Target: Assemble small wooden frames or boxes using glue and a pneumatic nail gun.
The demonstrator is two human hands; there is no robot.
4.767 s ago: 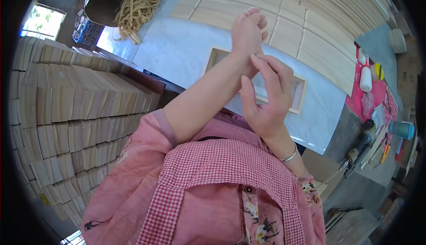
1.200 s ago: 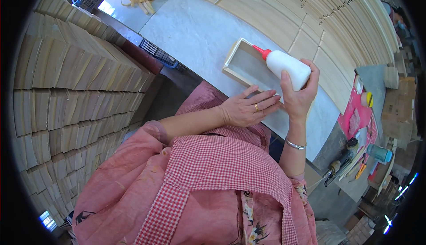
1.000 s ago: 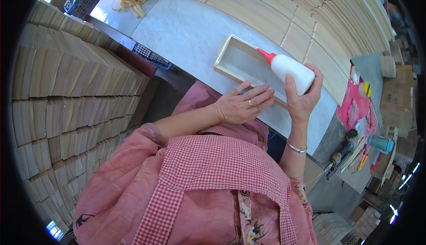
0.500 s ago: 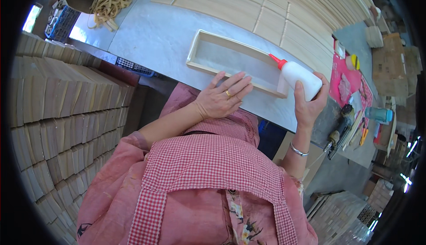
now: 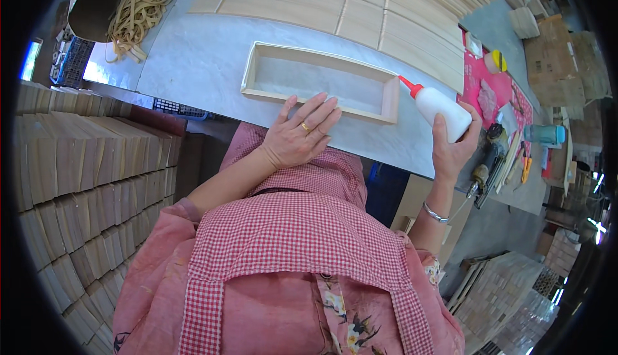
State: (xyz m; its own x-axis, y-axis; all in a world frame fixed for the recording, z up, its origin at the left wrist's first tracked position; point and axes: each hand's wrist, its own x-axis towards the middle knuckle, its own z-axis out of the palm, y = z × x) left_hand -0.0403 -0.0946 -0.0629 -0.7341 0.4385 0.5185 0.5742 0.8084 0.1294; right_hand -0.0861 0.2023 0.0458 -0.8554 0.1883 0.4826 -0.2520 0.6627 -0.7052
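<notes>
A long, narrow wooden frame (image 5: pixel 322 56) lies on the pale table, its near side toward me. A whitish line runs along the top edge of its far and left sides. My left hand (image 5: pixel 301 130) rests against the near side, fingers stretched out and a ring on one of them. My right hand (image 5: pixel 460 139) is wrapped round a white squeeze bottle (image 5: pixel 443 113) with a red nozzle. The bottle is tilted, and its tip is at the frame's far right corner.
Flat wooden panels (image 5: pixel 302 7) cover the far side of the table (image 5: pixel 187 59). Elastic bands (image 5: pixel 138 10) spill from a container at the far left. A hand tool (image 5: pixel 486 162), a teal jar (image 5: pixel 544 135) and a yellow tape roll (image 5: pixel 496 61) lie right. Stacked boards (image 5: pixel 84 155) stand left.
The bottle's nozzle has gone from above the far side to the frame's right corner. My left hand stays flat at the near side. The whole view has shifted somewhat.
</notes>
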